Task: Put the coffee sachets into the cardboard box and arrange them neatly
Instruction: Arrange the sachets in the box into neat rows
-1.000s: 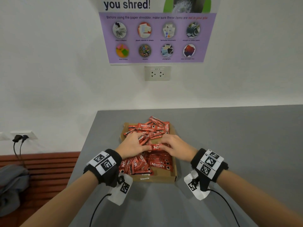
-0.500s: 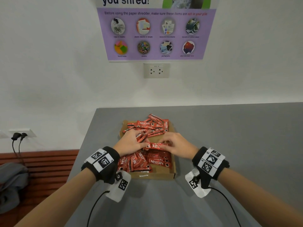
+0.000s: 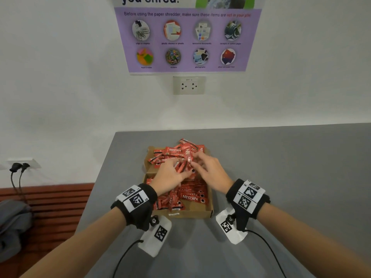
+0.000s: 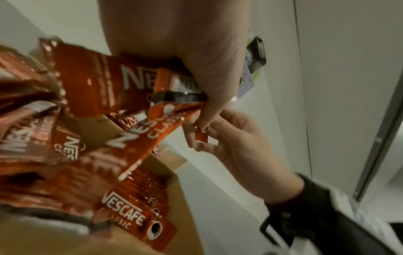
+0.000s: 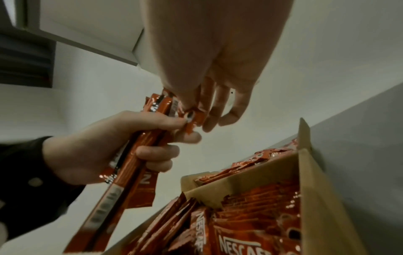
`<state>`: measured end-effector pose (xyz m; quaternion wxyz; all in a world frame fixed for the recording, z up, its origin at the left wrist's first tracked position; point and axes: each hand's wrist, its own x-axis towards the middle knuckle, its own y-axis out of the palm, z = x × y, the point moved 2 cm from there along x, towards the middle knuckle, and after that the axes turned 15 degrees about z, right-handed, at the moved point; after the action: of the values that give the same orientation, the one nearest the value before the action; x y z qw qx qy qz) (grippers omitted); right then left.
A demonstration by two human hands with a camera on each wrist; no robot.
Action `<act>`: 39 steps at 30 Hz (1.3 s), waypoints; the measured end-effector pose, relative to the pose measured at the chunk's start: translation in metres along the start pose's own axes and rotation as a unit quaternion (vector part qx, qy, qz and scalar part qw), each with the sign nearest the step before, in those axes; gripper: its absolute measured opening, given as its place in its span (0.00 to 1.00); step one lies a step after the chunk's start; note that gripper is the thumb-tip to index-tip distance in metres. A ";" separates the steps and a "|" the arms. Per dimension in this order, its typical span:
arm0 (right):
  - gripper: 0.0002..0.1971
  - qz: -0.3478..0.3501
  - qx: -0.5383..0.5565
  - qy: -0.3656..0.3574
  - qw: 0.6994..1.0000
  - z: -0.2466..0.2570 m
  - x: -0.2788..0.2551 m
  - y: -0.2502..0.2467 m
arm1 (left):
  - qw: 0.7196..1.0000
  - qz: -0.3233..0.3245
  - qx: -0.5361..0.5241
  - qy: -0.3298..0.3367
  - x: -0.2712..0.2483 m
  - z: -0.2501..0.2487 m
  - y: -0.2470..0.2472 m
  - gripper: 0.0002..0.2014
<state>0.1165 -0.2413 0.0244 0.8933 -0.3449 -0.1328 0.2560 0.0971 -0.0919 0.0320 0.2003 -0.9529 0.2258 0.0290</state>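
A shallow cardboard box (image 3: 192, 212) on the grey table holds several red coffee sachets (image 3: 191, 196), stacked flat at its near end and heaped loosely at its far end (image 3: 174, 151). Above the box's middle my left hand (image 3: 170, 177) grips a bundle of sachets (image 5: 133, 165) lengthwise, fingers curled round it. My right hand (image 3: 208, 169) pinches the bundle's top end (image 5: 191, 117) with thumb and fingertips. In the left wrist view the held sachets (image 4: 150, 131) hang over the box (image 4: 191, 207).
The table's left edge (image 3: 100, 177) drops to a wooden bench with grey cloth (image 3: 12, 221). A wall with a socket (image 3: 189, 85) and a poster rises behind the table. Cables run from both wristbands (image 3: 267, 251) across the near table.
Both hands have lifted off the pile and moved toward the box's far end. The left hand now holds a gathered bundle of sachets upright and the right hand pinches its top.
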 end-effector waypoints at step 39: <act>0.04 0.198 -0.325 0.099 0.919 -0.015 -0.020 0.032 | 0.912 0.133 0.373 -0.109 0.005 0.047 0.004 0.11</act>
<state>0.0943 -0.2399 -0.0094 0.6714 -0.6593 -0.0490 0.3348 0.1013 -0.0781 -0.0134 0.5593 -0.7607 0.3214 0.0727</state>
